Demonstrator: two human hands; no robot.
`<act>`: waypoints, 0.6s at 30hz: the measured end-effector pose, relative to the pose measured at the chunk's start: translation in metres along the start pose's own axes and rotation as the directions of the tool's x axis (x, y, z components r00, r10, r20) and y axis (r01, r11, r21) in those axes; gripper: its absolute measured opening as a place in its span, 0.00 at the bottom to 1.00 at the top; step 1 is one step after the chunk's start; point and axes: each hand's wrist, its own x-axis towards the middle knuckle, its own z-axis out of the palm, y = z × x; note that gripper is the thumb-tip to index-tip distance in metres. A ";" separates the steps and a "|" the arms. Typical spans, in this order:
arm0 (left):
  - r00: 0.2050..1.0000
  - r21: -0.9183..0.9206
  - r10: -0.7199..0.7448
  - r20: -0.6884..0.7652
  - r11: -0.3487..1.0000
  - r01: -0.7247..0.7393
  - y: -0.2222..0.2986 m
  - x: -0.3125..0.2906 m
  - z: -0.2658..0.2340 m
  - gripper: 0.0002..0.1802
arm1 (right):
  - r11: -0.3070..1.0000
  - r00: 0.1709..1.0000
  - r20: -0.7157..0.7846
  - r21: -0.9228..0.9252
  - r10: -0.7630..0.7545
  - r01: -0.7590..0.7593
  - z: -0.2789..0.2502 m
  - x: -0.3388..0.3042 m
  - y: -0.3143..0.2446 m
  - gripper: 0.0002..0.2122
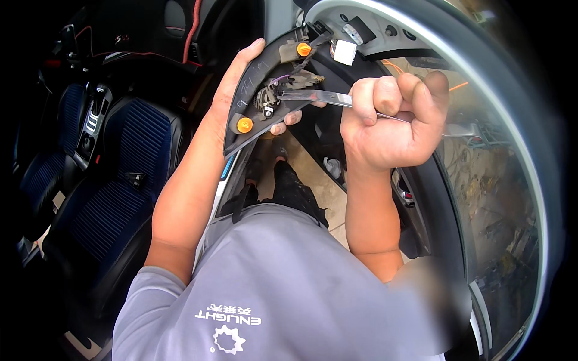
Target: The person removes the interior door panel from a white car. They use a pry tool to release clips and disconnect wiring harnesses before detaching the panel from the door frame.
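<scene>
Black trim panel (251, 90), roughly triangular, held up between the car seat (141, 135) and the open door (430, 210), its inner side turned to view. Gripped in left hand (226, 101): thumb laid along the outer edge, fingers passed underneath, fingertips showing at the opposite edge. Right hand (391, 123) closed in a fist round a flat metal tool (319, 97), tip brought to the small mechanism (267, 99) on the panel; whether contact is made cannot be told. Orange clips seen near both ends, upper (303, 49) and lower (245, 125). White connector (344, 52) seen just beyond the upper end, dark cable (308, 62) near it.

Handling, as judged: panel light and stiff, probably plastic, smooth face perhaps slippery. Clips and thin purple wire (280, 79) to be treated as fragile. Best held by the long outer rim, with cable and mechanism left unpressed
</scene>
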 end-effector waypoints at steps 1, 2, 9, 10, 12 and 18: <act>1.000 -0.008 0.001 -0.002 1.000 -0.001 0.000 0.000 -0.001 0.38 | 1.000 1.000 0.015 0.011 0.000 -0.001 -0.001 -0.001 0.000 0.10; 1.000 -0.015 0.003 -0.005 1.000 -0.003 0.000 0.001 -0.001 0.38 | 1.000 0.998 0.058 0.018 -0.006 0.005 -0.005 -0.003 0.001 0.11; 0.999 0.000 0.017 -0.045 1.000 -0.017 -0.001 0.001 0.006 0.39 | 0.983 0.996 0.012 -0.165 -0.085 0.085 -0.006 -0.003 0.005 0.04; 0.998 -0.004 0.019 -0.056 1.000 -0.019 -0.001 0.001 0.007 0.39 | 0.975 0.995 -0.021 -0.204 -0.097 0.091 -0.003 -0.002 0.006 0.06; 0.998 0.007 0.023 -0.063 1.000 -0.022 -0.002 0.002 0.008 0.38 | 0.968 0.987 -0.118 -0.239 -0.107 0.077 0.007 -0.001 0.008 0.09; 0.969 0.119 0.083 -0.231 0.991 -0.056 -0.005 -0.004 0.015 0.36 | 0.959 0.984 -0.166 -0.282 -0.071 0.021 0.012 0.002 0.006 0.17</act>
